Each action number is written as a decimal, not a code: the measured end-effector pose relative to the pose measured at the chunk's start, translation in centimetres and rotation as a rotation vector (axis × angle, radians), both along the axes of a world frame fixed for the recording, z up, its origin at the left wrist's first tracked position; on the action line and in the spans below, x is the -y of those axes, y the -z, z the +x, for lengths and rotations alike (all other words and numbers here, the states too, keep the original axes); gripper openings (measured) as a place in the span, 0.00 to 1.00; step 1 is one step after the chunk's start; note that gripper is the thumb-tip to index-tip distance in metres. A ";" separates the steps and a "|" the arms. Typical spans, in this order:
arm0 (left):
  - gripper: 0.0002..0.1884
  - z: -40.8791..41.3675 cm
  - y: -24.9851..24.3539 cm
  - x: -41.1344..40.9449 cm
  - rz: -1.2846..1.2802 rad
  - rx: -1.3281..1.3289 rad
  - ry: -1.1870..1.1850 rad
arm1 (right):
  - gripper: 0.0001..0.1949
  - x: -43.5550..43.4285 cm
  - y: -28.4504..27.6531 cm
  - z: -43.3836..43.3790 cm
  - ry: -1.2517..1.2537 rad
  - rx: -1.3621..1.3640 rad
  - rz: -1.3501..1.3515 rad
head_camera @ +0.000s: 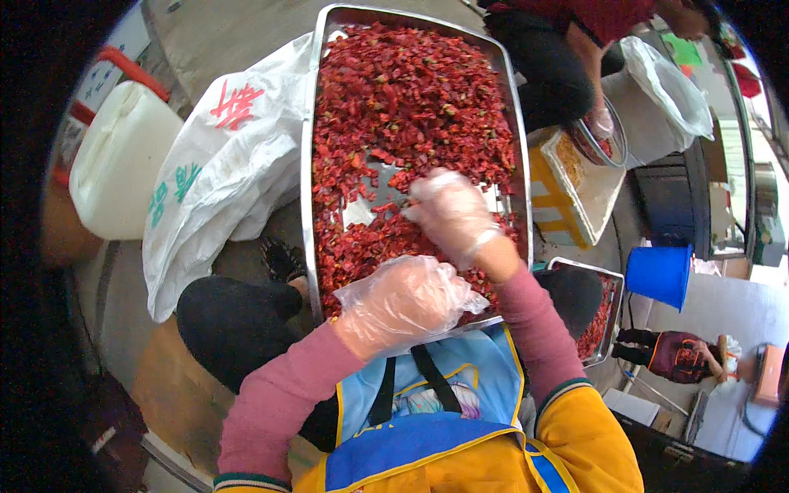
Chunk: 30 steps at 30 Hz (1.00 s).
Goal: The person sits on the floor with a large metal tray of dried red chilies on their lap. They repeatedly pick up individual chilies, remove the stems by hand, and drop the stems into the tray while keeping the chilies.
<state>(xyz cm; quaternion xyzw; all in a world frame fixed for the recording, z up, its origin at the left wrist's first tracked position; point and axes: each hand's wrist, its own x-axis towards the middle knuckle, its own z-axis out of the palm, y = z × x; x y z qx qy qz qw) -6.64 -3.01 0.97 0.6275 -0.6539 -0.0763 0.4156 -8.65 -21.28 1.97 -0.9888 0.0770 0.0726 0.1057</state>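
Chopped red peppers (425, 92) fill most of a long metal tray (310, 185) in front of me, thickest at its far end. Bare metal shows through a gap near the middle. My left hand (400, 302), in a clear plastic glove, is curled low over the near end of the tray; its fingertips are hidden, so I cannot tell if it holds anything. My right hand (453, 212), gloved the same way and slightly blurred, is at the right edge of the gap, touching or just above the peppers. Its fingers are bent, and what lies under them is hidden.
White woven sacks (234, 148) and a white plastic jug (123, 166) stand left. At right are another person's gloved hand (601, 123) in a metal bowl (622, 145), a foam box (595, 215), a blue bucket (658, 275) and a smaller pepper tray (616, 308). Another person (681, 356) stands farther off.
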 end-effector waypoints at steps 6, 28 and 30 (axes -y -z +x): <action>0.12 0.0 -1.0 0.0 -0.025 -0.015 -0.014 | 0.11 -0.7 3.6 2.8 0.070 -0.147 -0.069; 0.05 1.7 2.4 -0.2 -0.011 0.155 -0.208 | 0.09 0.2 9.5 3.8 0.026 -0.044 -0.041; 0.05 1.4 2.0 0.0 -0.019 0.138 -0.190 | 0.09 0.5 10.6 3.6 0.022 -0.018 -0.024</action>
